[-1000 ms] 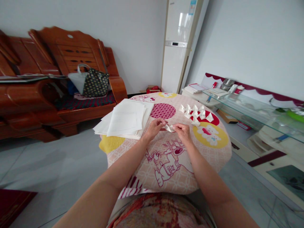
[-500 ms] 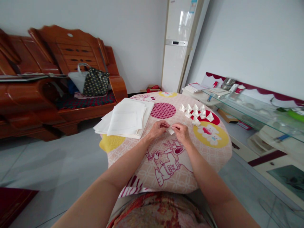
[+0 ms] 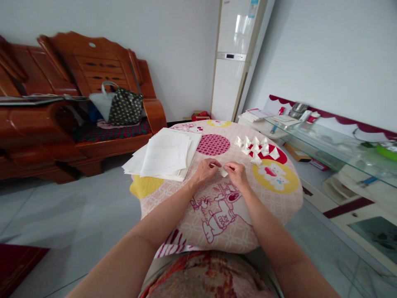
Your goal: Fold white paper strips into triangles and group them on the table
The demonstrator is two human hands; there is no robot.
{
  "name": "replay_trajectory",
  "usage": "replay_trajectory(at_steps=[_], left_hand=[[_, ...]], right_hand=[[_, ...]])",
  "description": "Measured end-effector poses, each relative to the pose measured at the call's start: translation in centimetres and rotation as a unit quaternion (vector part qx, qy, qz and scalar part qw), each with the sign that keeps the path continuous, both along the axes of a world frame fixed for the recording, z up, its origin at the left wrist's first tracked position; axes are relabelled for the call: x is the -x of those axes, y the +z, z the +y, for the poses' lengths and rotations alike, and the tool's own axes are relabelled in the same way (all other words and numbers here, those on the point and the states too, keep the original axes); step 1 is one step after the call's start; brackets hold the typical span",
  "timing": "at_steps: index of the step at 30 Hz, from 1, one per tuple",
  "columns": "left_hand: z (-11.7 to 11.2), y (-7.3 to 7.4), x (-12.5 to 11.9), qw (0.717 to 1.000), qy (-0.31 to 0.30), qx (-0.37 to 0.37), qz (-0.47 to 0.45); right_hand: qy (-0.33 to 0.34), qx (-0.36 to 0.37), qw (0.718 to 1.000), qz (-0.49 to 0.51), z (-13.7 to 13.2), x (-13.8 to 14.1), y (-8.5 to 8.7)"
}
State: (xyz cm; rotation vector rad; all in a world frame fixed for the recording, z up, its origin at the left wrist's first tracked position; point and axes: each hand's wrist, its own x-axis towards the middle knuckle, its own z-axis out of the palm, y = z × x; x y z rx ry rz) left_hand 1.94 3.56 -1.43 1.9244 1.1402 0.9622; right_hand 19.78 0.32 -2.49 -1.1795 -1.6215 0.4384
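My left hand [image 3: 206, 169] and my right hand [image 3: 237, 173] meet over the round table [image 3: 217, 207] with its cartoon-print cloth. Both pinch a small folded piece of white paper [image 3: 223, 171] between their fingertips, low over the cloth. Most of the piece is hidden by my fingers. Just beyond my right hand lies a cluster of several small folded white paper shapes [image 3: 256, 147]. To the left of my left hand rests a stack of white paper sheets [image 3: 164, 155].
A wooden sofa [image 3: 62, 107] with a dotted handbag [image 3: 124, 108] stands at the left. A tall white air conditioner [image 3: 231, 62] is in the corner. A glass-topped cabinet [image 3: 335, 149] with assorted items runs along the right wall.
My hands have drawn closer together and lowered slightly toward the cloth. The paper piece, spread wider a second ago, now shows as a smaller folded bit between my fingertips.
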Motion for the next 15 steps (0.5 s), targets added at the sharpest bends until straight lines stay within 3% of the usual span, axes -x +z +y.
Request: replay_trajectory(at_steps=[4, 15], left_hand=[[-0.2, -0.1, -0.4, 0.997, 0.022, -0.050, 0.046], [-1.0, 0.6, -1.1, 0.994, 0.052, -0.050, 0.081]], right_hand=[[0.001, 0.006, 1.000, -0.008, 0.0, 0.1, 0.0], [0.030, 0.040, 0.999, 0.010, 0.1, 0.5, -0.3]])
